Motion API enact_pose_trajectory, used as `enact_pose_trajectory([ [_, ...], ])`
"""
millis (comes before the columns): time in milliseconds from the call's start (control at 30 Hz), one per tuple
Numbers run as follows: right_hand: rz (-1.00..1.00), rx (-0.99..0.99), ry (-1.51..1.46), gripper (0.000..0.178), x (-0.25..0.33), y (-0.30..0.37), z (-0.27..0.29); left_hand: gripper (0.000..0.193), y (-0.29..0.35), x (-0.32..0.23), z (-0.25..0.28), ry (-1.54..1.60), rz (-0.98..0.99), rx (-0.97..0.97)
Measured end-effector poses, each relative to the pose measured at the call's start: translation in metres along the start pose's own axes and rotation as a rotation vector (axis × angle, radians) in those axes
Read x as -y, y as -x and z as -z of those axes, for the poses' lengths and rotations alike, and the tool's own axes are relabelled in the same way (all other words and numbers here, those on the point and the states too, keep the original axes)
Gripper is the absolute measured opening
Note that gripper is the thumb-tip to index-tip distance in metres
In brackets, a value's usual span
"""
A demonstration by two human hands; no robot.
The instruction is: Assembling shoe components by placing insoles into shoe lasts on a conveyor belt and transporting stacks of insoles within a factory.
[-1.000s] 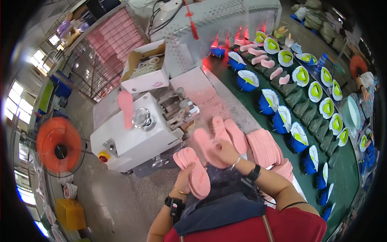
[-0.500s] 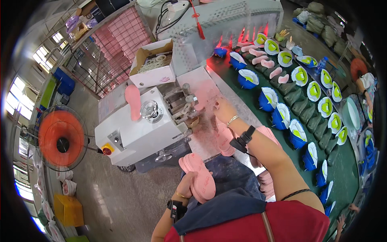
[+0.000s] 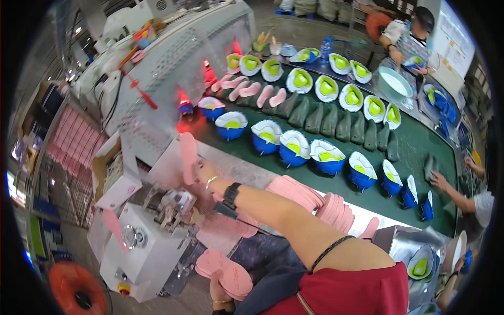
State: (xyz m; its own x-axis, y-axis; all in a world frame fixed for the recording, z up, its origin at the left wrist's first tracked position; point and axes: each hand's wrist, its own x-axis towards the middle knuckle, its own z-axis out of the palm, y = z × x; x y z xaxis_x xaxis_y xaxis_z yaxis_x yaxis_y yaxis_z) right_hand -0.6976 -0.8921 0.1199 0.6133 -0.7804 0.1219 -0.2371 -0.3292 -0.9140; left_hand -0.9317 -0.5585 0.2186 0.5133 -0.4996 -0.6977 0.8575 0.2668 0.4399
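Note:
A small stack of pink insoles (image 3: 227,274) rests in my left hand (image 3: 219,293), whose fingers are closed around its edge. My right hand (image 3: 206,172) pinches a single pink insole (image 3: 187,155), held up at its side beyond the white machine. That machine (image 3: 149,244) has a metal working head (image 3: 173,207), which lies just nearer than my right hand. Below my right forearm, more pink insoles (image 3: 296,191) are piled in rows on the pale work surface.
A green conveyor (image 3: 415,149) carries blue shoe uppers (image 3: 295,148), dark shoe lasts (image 3: 336,124) and several insoles. A large perforated machine (image 3: 173,68) glows red at its opening. A co-worker's hand (image 3: 440,181) touches a last at right; another person (image 3: 407,42) stands farther off.
The view has swung right, toward the conveyor. My right hand has moved from beside the machine's metal head toward the conveyor, carrying one insole. My left hand still holds its stack.

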Motion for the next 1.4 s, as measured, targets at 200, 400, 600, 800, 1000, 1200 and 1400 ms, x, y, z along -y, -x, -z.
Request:
enact_pose_trajectory([
  [200, -0.432, -0.08, -0.322, 0.018, -0.039, -0.062, 0.176, 0.045, -0.018, 0.004, 0.026, -0.056, -0.005, -0.019],
  [400, -0.278, -0.375, 0.129, 0.039, -0.189, -0.146, 0.333, 0.051, -0.034, 0.005, -0.019, -0.081, 0.013, 0.067],
  [600, 0.183, -0.046, -0.473, 0.036, -0.107, -0.111, 0.236, 0.05, -0.024, 0.008, -0.005, -0.066, 0.017, 0.033],
  [800, -0.18, 1.076, -0.386, 0.036, 0.047, 0.177, 0.18, 0.025, -0.02, 0.009, 0.012, -0.302, -0.223, -0.003],
  [1000, 0.046, 0.745, -0.198, 0.029, 0.043, 0.206, 0.145, 0.028, 0.006, -0.005, -0.015, -0.031, -0.051, -0.037],
  [1200, -0.272, 0.661, -0.18, 0.039, 0.063, 0.135, 0.061, 0.033, 0.039, 0.005, 0.013, 0.051, 0.014, 0.116],
  [1400, 0.139, 0.427, 0.094, 0.04, 0.047, 0.1, 0.064, 0.029, 0.036, 0.012, 0.033, 0.02, 0.012, 0.05],
])
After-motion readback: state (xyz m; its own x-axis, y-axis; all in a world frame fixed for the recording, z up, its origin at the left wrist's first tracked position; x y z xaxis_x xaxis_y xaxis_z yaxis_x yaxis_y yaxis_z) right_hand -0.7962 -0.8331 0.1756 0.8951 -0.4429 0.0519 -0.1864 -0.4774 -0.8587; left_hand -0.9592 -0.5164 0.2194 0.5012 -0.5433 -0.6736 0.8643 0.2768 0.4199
